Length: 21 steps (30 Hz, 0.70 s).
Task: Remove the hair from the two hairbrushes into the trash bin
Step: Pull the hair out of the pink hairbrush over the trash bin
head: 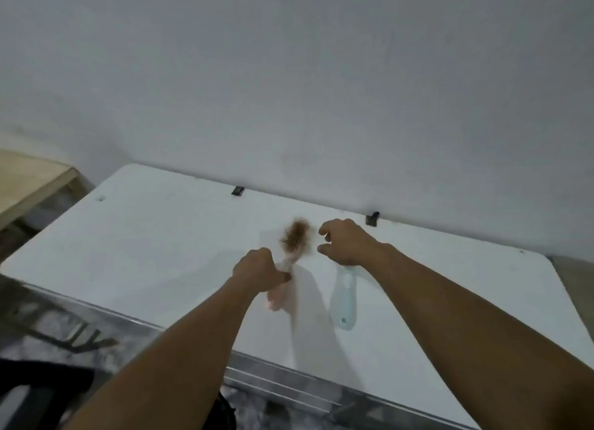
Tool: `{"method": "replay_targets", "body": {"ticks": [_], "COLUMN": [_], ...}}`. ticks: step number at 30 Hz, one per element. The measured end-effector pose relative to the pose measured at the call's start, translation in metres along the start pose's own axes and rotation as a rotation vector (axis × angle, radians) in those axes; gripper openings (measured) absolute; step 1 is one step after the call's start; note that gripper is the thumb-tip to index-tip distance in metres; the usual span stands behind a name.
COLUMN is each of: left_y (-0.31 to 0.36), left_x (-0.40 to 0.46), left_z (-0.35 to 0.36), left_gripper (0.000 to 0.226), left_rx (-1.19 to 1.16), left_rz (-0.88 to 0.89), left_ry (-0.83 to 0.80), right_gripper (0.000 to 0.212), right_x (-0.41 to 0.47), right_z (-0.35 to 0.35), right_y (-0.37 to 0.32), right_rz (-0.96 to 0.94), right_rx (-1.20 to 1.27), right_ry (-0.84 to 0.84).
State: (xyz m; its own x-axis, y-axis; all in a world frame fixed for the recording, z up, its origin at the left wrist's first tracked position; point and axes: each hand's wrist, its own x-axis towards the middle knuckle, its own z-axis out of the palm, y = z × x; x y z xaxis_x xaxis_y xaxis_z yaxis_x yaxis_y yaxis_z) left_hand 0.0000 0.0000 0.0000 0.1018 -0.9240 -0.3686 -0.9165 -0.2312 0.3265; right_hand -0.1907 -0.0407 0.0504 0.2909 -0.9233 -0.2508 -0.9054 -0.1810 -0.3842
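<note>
A pink hairbrush (279,296) is held by its handle in my left hand (261,269), just above the white table (154,243). A clump of brown hair (296,238) sits tangled on its bristles. My right hand (345,241) hovers to the right of the hair with fingers curled apart and nothing in them. A pale blue hairbrush (345,298) lies flat on the table below my right hand, its head hidden under the hand. The picture is blurred by motion. No trash bin shows.
The table stands against a white wall (289,76), with two dark clips (238,190) (372,219) at its far edge. A wooden bench (29,182) stands at the left. A dark object (38,384) lies on the grey floor at bottom left.
</note>
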Motion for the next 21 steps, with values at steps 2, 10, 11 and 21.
{"method": "replay_targets", "body": {"ticks": [2, 10, 11, 21], "left_y": [0.001, 0.007, 0.007, -0.019], "left_x": [0.003, 0.011, 0.012, -0.006], "left_z": [0.008, 0.034, 0.035, 0.016], "left_gripper": [0.051, 0.031, 0.028, 0.033], "left_rx": [-0.043, -0.292, -0.311, -0.804], "left_rz": [-0.044, -0.084, -0.086, -0.187], "left_ry": [0.004, 0.129, 0.138, -0.140], "right_gripper": [0.054, 0.060, 0.058, 0.029], "right_x": [0.007, 0.048, 0.051, 0.041], "right_z": [0.007, 0.036, 0.037, 0.041], "right_y": [-0.003, -0.005, -0.005, -0.018], "right_rz": [-0.008, -0.028, -0.031, -0.005], "right_rx": [0.015, 0.019, 0.028, 0.280], "right_ry": [-0.013, -0.041, -0.043, 0.106]}}
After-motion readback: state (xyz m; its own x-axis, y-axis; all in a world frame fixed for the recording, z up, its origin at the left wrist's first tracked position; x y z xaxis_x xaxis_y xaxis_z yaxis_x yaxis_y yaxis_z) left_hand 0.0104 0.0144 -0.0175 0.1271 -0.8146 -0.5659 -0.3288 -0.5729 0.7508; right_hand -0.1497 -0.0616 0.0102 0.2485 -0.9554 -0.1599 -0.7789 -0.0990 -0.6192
